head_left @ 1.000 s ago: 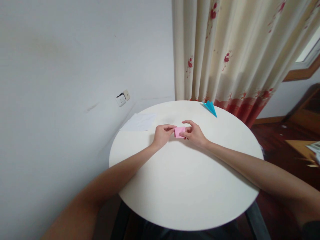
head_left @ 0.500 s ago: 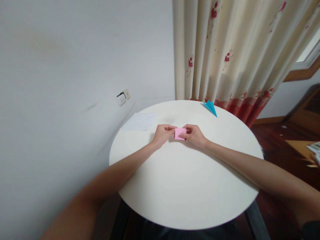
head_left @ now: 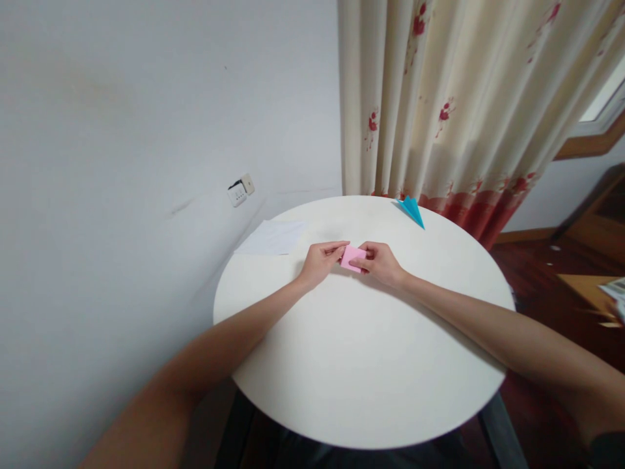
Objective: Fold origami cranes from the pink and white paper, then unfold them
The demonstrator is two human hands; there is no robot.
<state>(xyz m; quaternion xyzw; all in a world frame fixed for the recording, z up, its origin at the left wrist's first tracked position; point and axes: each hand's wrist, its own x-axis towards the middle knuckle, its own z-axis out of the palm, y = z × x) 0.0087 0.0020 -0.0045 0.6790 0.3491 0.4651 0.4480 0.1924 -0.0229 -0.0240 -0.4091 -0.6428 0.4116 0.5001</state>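
Pink folded paper (head_left: 352,257) sits mid-frame, just above centre, on white round table (head_left: 371,378), long axis tilted down toward right. Left hand (head_left: 319,260) pinches its left edge; right hand (head_left: 381,262) pinches right edge. Both equally near, fingers closed on it.

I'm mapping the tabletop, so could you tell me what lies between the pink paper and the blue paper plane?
Only bare table: the head view shows nothing between the pink paper, pinched by both hands, and the blue paper plane.
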